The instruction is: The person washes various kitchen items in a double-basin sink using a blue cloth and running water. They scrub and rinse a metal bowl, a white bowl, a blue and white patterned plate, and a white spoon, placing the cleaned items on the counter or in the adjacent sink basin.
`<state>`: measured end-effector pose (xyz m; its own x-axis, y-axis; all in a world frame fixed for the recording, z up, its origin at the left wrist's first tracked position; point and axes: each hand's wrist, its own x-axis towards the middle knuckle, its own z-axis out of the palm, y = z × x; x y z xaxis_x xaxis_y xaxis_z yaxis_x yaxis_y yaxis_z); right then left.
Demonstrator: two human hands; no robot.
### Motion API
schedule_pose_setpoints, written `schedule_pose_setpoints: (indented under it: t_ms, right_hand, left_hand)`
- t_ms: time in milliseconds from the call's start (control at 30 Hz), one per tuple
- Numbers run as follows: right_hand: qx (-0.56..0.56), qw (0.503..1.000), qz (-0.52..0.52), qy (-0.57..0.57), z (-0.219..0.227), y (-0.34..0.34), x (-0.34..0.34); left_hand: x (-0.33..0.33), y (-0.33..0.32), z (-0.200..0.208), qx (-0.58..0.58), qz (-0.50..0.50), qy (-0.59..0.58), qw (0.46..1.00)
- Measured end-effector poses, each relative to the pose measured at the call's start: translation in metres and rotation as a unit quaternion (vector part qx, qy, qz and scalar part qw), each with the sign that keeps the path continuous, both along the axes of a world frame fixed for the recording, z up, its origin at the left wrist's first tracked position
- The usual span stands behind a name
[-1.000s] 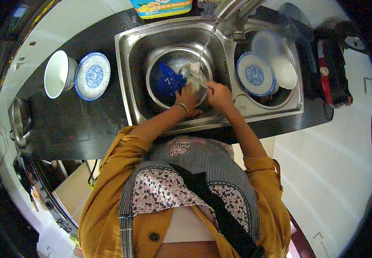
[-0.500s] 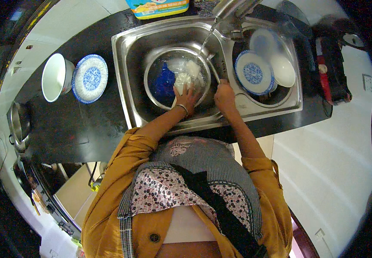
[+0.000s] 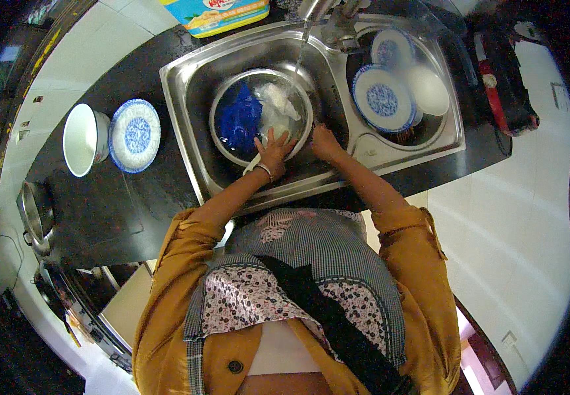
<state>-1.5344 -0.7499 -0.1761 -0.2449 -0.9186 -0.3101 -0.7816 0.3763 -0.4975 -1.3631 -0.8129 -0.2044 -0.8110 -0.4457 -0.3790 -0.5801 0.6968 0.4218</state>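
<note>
So, left hand (image 3: 274, 155) splayed wide over basin's (image 3: 303, 108) near rim; right hand (image 3: 325, 143) just beside basin, closure and hold unclear.

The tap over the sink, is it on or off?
On. A thin stream of water comes out of the metal tap and falls toward the round metal basin.
</note>
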Motion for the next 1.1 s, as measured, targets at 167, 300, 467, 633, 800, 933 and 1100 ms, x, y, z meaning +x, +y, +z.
schedule_pose_setpoints:
  t_ms: [167,300,467,633,800,933,1100]
  right_hand:
    - [0.091,0.983,-0.012,-0.161,0.064,-0.028,-0.002]
    - [0.234,0.967,-0.02,-0.1,0.044,-0.031,-0.025]
    - [0.189,0.958,-0.118,-0.183,0.004,-0.012,-0.024]
    - [0.113,0.909,-0.215,-0.337,-0.054,-0.009,0.003]
    - [0.107,0.861,-0.251,-0.429,-0.12,-0.02,0.019]
    - [0.026,0.863,-0.267,-0.428,-0.051,-0.035,0.038]
    - [0.066,0.867,-0.203,-0.451,-0.062,-0.038,0.04]
  left_hand:
    - [0.006,-0.011,0.027,0.036,-0.004,0.013,0.999]
    - [0.008,-0.017,0.046,0.067,-0.004,0.016,0.998]
    - [0.006,-0.02,0.05,0.081,0.013,0.034,0.996]
    - [0.008,-0.024,0.043,0.073,0.012,0.058,0.996]
    - [0.002,-0.027,0.046,0.101,0.023,0.07,0.992]
    - [0.004,-0.026,0.044,0.111,0.046,0.079,0.99]
    - [0.001,-0.023,0.039,0.105,0.048,0.075,0.991]
